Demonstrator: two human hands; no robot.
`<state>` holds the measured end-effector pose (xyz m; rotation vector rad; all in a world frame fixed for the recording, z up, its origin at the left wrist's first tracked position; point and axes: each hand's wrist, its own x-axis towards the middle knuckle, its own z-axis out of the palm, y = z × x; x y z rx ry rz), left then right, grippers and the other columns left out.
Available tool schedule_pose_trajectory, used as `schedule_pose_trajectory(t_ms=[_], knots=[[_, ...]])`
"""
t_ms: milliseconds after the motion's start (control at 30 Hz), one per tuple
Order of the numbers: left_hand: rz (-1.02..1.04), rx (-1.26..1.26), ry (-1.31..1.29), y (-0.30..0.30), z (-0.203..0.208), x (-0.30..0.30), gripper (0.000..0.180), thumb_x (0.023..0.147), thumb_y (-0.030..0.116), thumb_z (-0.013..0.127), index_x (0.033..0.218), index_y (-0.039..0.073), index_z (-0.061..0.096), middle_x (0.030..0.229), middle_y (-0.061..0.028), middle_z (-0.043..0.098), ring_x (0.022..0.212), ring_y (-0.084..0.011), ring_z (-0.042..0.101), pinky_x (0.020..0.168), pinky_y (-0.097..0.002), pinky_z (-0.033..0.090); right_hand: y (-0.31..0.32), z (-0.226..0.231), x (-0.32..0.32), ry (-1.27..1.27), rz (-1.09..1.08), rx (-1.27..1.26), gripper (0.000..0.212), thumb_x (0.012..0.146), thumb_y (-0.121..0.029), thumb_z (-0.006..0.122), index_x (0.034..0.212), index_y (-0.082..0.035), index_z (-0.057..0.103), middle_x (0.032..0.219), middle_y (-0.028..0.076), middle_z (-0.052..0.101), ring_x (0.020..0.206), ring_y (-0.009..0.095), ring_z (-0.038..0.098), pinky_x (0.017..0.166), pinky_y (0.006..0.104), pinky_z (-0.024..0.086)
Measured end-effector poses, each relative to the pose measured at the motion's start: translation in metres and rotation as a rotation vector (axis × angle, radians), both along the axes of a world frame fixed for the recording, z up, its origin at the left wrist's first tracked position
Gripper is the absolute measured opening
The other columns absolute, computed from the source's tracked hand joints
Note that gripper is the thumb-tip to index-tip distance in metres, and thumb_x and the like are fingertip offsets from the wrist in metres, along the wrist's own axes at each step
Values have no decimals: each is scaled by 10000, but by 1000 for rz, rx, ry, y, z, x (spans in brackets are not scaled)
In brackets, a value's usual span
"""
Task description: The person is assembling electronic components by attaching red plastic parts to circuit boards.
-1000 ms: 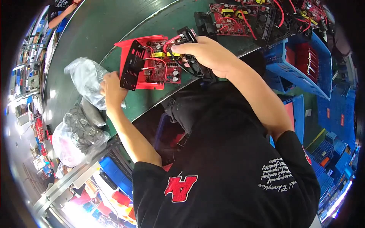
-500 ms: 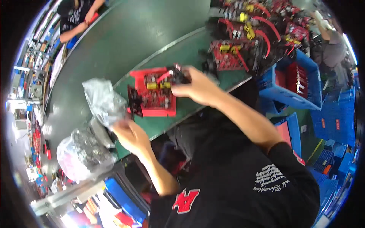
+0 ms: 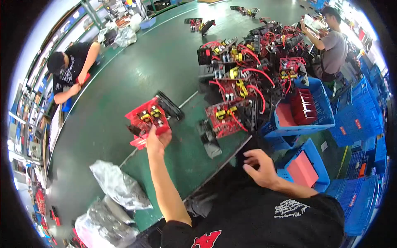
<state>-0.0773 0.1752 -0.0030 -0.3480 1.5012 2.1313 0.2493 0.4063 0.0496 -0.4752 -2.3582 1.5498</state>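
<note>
Broadly, we have the green desk (image 3: 120, 89) ahead, then the heap of wired circuit boards (image 3: 233, 74) on its right and a silvery plastic bag (image 3: 120, 184) nearer us. The red housing (image 3: 139, 109), resting on the desk or just above it, we cannot tell which, has a black end piece (image 3: 168, 106) at its right and is gripped on its near side by our left hand (image 3: 158, 140), while our empty right hand (image 3: 262, 168) curls half-wide off the desk's edge. We judge the step to be one-handed placing, calling next for a level, steady set-down.
</note>
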Motion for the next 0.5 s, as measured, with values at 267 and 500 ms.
schedule_pose_trajectory(t_ms=[267, 500], knots=[[253, -148, 283, 50, 9, -182, 266, 940, 167, 538, 1120, -28, 535, 1009, -110, 640, 832, -249, 682, 638, -326, 558, 108, 148, -152, 528, 237, 910, 209, 697, 5, 687, 894, -31, 628, 914, 113, 643, 882, 299, 618, 820, 415, 489], [-95, -826, 681, 65, 39, -54, 156, 928, 108, 513, 927, -12, 612, 751, -65, 624, 647, -123, 561, 595, -281, 471, 248, 87, -595, -361, 535, 1285, 332, 785, -251, 637, 1051, -57, 678, 857, 187, 686, 833, 349, 661, 732, 443, 518]])
